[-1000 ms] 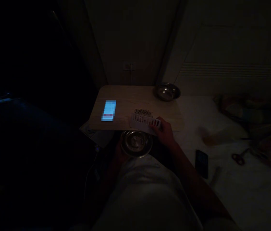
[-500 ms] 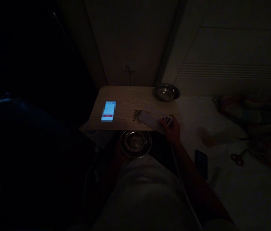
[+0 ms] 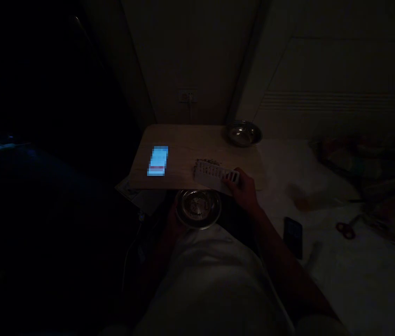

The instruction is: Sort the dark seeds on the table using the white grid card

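My right hand (image 3: 243,189) is closed on one end of a flat white plastic piece with a row of slots (image 3: 211,179), tilted over the table top near its front edge. A patch of small dark bits (image 3: 208,162) shows along the piece's far side, partly hidden by it. In the dark below that edge, my left hand (image 3: 178,220) grips the left side of a round metal bowl (image 3: 198,205). Some specks seem to lie in the bowl, too dim to make out.
The small wooden table (image 3: 179,140) bears a lit phone (image 3: 158,161) at left and a second metal bowl (image 3: 243,134) at the back right corner. To the right, a dark phone (image 3: 293,237) and red-handled scissors (image 3: 345,230) lie on a pale surface. A wall socket (image 3: 187,95) holds a plug.
My right hand has moved left with the slotted white piece, which now covers more of the dark bits. The bowl in my left hand stays almost still.
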The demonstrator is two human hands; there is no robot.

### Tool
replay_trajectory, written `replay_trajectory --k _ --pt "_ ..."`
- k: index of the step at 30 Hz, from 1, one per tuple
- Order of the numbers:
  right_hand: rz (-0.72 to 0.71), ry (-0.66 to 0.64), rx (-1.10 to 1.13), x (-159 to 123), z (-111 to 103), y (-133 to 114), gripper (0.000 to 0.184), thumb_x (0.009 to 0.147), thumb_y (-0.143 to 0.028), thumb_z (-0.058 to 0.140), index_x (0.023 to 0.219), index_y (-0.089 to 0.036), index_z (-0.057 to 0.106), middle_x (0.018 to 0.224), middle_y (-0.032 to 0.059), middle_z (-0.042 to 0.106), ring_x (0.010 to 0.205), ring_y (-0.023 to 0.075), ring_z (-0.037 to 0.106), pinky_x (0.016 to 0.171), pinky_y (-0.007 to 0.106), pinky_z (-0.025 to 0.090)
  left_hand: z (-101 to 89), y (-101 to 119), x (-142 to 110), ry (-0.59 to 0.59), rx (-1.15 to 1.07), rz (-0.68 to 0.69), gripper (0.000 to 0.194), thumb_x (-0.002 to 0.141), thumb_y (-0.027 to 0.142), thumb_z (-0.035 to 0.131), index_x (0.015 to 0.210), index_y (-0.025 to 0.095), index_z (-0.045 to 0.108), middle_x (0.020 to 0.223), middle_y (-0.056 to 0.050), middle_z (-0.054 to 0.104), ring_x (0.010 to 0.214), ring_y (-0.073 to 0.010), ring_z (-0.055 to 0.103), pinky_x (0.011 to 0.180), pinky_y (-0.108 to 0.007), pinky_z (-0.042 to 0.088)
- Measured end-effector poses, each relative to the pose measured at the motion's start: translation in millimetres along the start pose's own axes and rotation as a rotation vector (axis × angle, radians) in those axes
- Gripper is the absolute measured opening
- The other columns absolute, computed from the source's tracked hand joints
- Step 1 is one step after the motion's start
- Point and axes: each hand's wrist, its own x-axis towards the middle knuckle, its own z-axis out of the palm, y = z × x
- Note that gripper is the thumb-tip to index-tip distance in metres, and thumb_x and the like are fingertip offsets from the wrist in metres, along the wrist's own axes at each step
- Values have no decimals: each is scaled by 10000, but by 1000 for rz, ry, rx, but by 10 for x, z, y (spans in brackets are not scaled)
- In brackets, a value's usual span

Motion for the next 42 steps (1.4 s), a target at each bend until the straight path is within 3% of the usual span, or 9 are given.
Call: replay_trajectory --k 3,14,19,25,28,31,36,38,42 --pt "-8 14 -4 1 -6 -7 214 770 -385 580 728 -202 478 605 -30 494 533 116 439 479 236 306 -16 6 9 16 -18 -38 462 790 443 541 1163 177 596 1146 -89 642 1214 -296 467 1029 -460 343" --pt "-25 -29 -34 11 -2 -48 206 764 -378 574 719 -205 470 574 -38 467 520 112 417 483 239 293 -59 -26 64 49 19 108 373 787 380 561 1121 221 612 1139 -39 649 1256 -251 425 1057 -411 315" --pt "-43 -59 9 -6 19 -58 211 767 -388 573 722 -206 478 598 -30 479 539 117 431 490 237 304 -73 -10 15 61 67 86 370 776 393 578 1106 233 626 1142 -36 647 1260 -268 418 1051 -435 325" --pt "-42 -119 42 -28 15 -70 213 765 -389 580 720 -209 474 598 -30 486 543 118 437 496 237 312 -141 16 -101 48 181 309 365 690 132 655 1036 251 659 1236 11 593 1333 -210 305 1092 -327 258" --pt "-30 -142 74 -33 -6 -44 217 749 -379 598 709 -204 477 602 -33 480 555 113 436 496 232 312 -103 1 -83 34 176 294 353 716 172 646 1066 216 648 1212 -15 611 1301 -216 363 1084 -335 270" --pt "35 -3 144 -17 -43 34 229 727 -376 618 709 -199 474 621 -35 477 561 107 428 504 231 329 -51 -17 -41 53 111 203 309 787 332 580 1056 197 648 1126 -45 656 1257 -252 424 1054 -414 314" --pt "127 321 234 38 -168 223 227 708 -359 635 768 -189 498 708 -6 530 634 127 483 580 263 396 -67 -36 -15 48 82 222 293 798 338 565 1061 237 644 1141 -9 649 1266 -220 414 1056 -380 314" --pt "135 330 223 45 -218 279 240 694 -368 648 762 -188 505 702 -7 528 625 126 479 579 267 397 -91 -37 3 52 77 194 297 804 373 554 1034 216 657 1105 -29 665 1252 -240 430 1049 -401 321" --pt "131 212 230 21 -247 299 248 687 -379 652 742 -195 495 670 -23 504 604 117 455 544 248 380 -117 -21 31 72 79 171 269 806 372 555 975 203 678 1060 -37 682 1246 -251 436 1049 -403 321"
